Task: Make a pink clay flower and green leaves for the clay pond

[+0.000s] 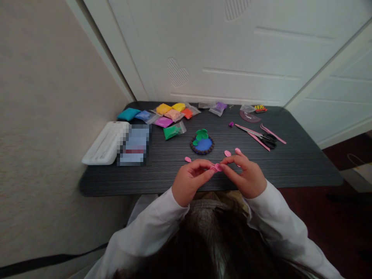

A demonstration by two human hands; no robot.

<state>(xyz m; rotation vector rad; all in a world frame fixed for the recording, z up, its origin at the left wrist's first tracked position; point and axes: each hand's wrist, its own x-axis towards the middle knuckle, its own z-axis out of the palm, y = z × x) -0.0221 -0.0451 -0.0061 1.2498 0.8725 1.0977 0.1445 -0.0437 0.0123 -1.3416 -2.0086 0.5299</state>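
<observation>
Close to the table's front edge, my left hand (190, 179) and my right hand (245, 176) meet, thumb and forefinger pinched on each side. Between their fingertips are small pink clay petals (216, 167) that touch or overlap; how many is hard to make out. A loose pink petal (188, 159) lies beyond my left fingers, and another pink petal (228, 154) lies beyond my right. One more pink piece (238, 151) shows behind my right fingers, partly hidden. Just ahead sits a round blue clay disc (204, 145) with a beaded brown rim and green clay leaves (202, 134).
Several coloured clay packets (173, 114) lie at the back left. A white case (106, 143) and a blurred-out rectangle (134, 145) are at the left. On the right are scissors (260, 136), pink sticks (273, 134) and a purple lump (231, 124). A white panel (203, 46) stands behind.
</observation>
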